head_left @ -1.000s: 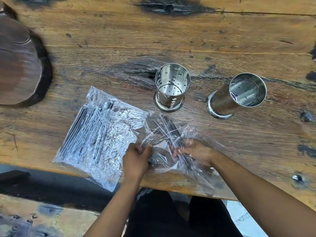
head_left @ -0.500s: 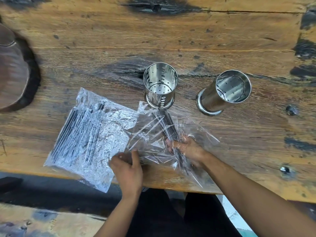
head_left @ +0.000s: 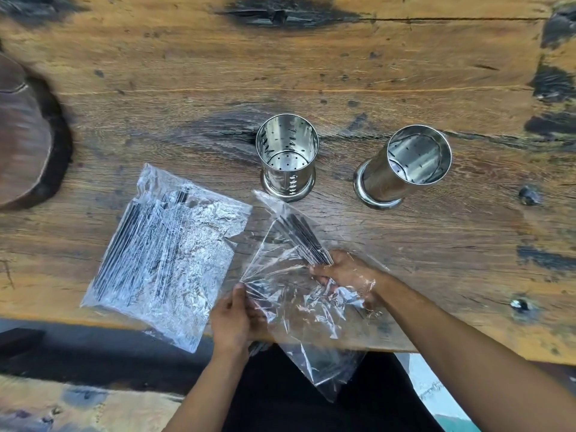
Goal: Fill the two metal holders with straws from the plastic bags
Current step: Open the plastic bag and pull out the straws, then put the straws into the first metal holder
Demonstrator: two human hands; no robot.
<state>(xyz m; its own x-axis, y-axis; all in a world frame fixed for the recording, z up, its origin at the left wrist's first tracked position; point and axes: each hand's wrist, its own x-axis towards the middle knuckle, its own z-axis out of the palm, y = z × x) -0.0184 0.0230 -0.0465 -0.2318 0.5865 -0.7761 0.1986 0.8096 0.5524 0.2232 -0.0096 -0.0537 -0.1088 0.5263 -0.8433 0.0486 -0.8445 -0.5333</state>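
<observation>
Two perforated metal holders stand on the wooden table (head_left: 311, 73): the left holder (head_left: 287, 159) and the right holder (head_left: 405, 168), both with nothing inside. A crinkled plastic bag of dark straws (head_left: 162, 254) lies flat at the left. A second clear bag (head_left: 299, 291) lies at the table's near edge. My right hand (head_left: 346, 272) is inside this bag and grips a bundle of dark straws (head_left: 300, 236). My left hand (head_left: 237, 319) pinches the bag's near edge.
A dark round wooden slab (head_left: 21, 141) lies at the far left. The table's front edge runs just below my hands, with dark clothing beneath it. Dark knots and stains mark the wood at the back and right.
The open bag has stretched out toward me past the table edge. My left hand slid back along its edge. My right hand keeps its hold on the straws inside.
</observation>
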